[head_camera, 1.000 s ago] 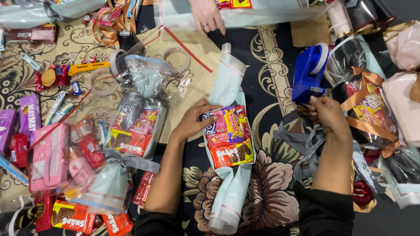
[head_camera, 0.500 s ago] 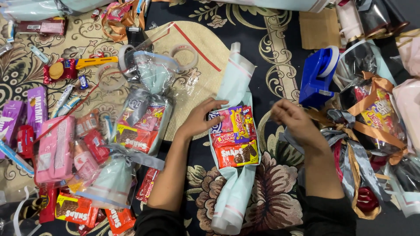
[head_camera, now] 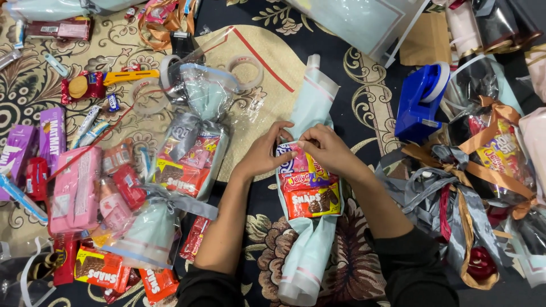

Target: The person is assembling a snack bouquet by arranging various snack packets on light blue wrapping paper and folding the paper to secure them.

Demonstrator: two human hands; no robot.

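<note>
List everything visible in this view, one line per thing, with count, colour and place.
snack bundle: one, red and multicoloured packets on pale teal wrap, centre
finished bundle: one, clear and teal wrap with grey ribbon, left of centre
tape dispenser: one, blue, upper right
tape rolls: about three, clear, upper centre-left
pink box: one, pink, left
purple packets: two, purple, far left
ribbons: several, grey and orange, right
rug: one, dark with cream pattern, beneath all
left hand: on the bundle's top
right hand: on the bundle's top
</note>
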